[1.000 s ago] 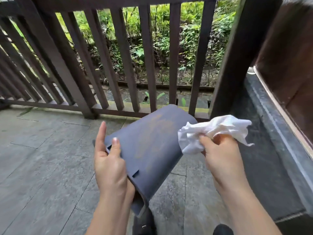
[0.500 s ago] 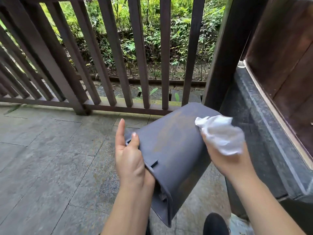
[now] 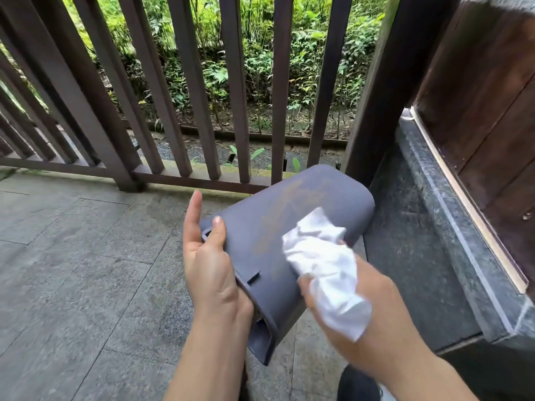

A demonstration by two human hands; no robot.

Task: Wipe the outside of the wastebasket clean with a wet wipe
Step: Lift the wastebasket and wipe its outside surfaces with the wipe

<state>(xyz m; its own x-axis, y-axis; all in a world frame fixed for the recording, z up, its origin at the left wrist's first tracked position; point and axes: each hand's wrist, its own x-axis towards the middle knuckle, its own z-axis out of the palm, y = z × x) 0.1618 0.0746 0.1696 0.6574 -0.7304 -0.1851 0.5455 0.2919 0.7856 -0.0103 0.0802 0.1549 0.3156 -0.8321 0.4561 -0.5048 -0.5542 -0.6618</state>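
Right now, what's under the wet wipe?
The wet wipe lies on the wastebasket's dusty outer side, bunched over the right hand's fingers. Brownish streaks show beside it; whatever dirt is beneath is covered.

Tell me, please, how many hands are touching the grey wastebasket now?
2. The left hand holds the wastebasket at its left rim edge; the right hand presses the white wipe onto its upper side.

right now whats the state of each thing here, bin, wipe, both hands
wastebasket: held tipped on its side, off the floor, brownish dirt streaks on its upper face
wet wipe: crumpled, pressed on the wastebasket's side
left hand: holds the wastebasket's rim end, thumb on top
right hand: grips the wet wipe
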